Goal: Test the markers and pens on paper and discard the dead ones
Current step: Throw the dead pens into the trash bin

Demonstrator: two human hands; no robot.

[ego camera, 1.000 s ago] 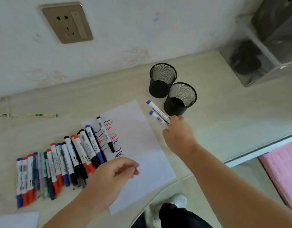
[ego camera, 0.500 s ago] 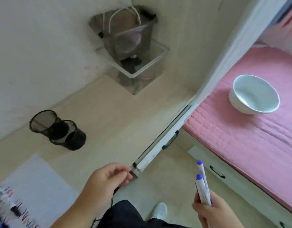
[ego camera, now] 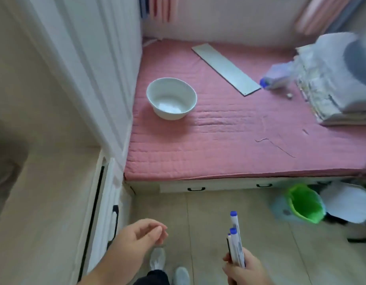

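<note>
Two blue-capped markers point(ego camera: 235, 241) upright in right hand point(ego camera: 242, 270) — fingers curled round lower barrels; left hand point(ego camera: 136, 238) empty, fingers loosely curled.

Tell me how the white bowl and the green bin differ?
The white bowl sits upright on the pink mattress; the green bin stands lower, on the floor beside the bed. The bowl is white and shallow; the bin is bright green and deeper. Both are round and open-topped, with nothing plainly visible inside.

White markers point(ego camera: 236, 246) with blue caps, pink quilted bed cover point(ego camera: 229, 138) stitched in rows, plain white bowl point(ego camera: 171, 98), bright green bin point(ego camera: 305, 203), pale grey flat board point(ego camera: 226, 68), beige tiled floor point(ego camera: 260, 243), white drawer front point(ego camera: 223, 187) with black handles, grey shoes point(ego camera: 157, 259)
</note>
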